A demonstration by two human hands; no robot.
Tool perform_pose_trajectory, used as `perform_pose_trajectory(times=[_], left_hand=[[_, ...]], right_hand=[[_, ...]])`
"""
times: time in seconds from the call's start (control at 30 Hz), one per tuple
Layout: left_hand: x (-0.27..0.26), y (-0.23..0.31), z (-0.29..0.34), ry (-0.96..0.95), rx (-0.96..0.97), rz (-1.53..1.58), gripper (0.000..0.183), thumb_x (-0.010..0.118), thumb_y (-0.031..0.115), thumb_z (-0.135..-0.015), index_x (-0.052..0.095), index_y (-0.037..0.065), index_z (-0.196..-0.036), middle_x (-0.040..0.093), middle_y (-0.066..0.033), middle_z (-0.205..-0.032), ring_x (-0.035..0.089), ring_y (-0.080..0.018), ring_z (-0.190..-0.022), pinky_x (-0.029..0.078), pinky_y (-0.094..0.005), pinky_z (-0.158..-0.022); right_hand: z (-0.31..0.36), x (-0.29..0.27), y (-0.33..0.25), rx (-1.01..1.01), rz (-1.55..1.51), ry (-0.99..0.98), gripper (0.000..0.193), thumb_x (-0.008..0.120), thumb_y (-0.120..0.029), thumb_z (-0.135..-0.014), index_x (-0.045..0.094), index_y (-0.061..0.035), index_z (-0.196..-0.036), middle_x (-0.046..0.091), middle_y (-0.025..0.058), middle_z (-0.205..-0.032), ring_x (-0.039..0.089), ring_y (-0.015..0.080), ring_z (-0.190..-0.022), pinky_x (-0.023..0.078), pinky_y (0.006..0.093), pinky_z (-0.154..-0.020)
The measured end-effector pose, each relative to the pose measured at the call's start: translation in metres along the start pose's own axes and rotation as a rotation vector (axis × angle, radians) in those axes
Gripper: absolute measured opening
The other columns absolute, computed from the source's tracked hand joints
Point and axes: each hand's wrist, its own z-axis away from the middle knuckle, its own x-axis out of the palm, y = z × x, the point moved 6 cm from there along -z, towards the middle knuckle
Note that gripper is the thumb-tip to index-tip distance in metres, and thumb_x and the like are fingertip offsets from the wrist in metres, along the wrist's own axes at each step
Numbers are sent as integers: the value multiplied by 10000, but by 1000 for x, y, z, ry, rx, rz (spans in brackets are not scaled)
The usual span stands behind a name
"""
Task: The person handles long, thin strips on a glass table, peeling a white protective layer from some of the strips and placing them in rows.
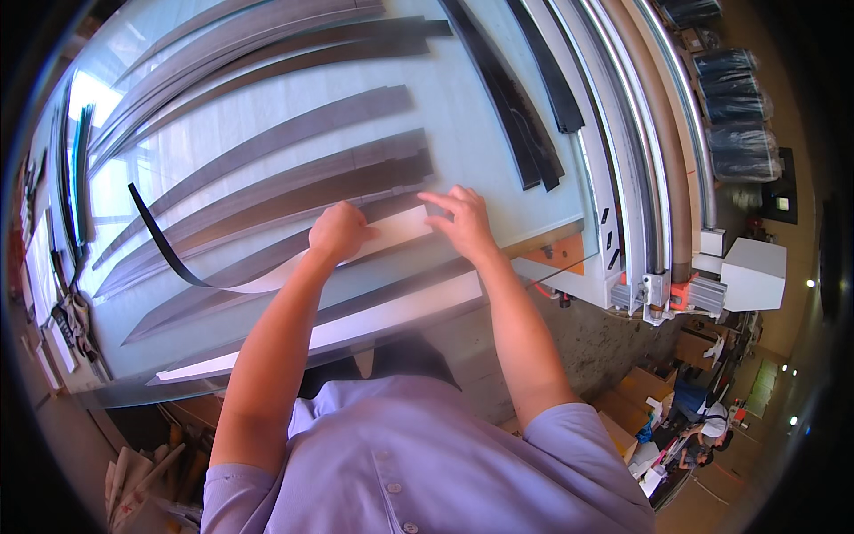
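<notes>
A long flexible strip, white on its upper side, lies across the glass-topped table in front of me. Its left end curls up and shows a dark underside. My left hand is closed on the strip near its middle, fingers bent round its upper edge. At the strip's right end is my right hand, index finger stretched out and thumb apart from it, close to the end corner. Just beyond both hands lies a stack of grey-brown strips. Nearer my body, another white strip rests by the table's front edge.
More grey strips and dark strips lie farther back on the glass table. Black strips lie at the right, beside a machine with long metal rails. Rolled material stands below left. Other people are far right.
</notes>
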Motion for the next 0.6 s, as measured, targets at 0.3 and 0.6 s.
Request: perform_pose_trajectory(times=[0.3, 0.6], left_hand=[[0, 1, 6, 49, 14, -45, 291, 804, 354, -769, 752, 69, -799, 681, -150, -732, 658, -320, -714, 499, -426, -653], [-56, -79, 70, 82, -51, -274, 281, 786, 358, -776, 752, 86, -834, 702, -158, -790, 676, -360, -791, 514, -452, -690]], right_hand=[[1, -1, -8, -17, 59, 18, 480, 822, -113, -710, 747, -223, -1171, 469, 51, -759, 502, 249, -784, 423, 382, -768], [6, 3, -8, -20, 82, 64, 475, 822, -125, -707, 749, -232, -1163, 487, 49, -782, 513, 248, -808, 413, 381, -794]])
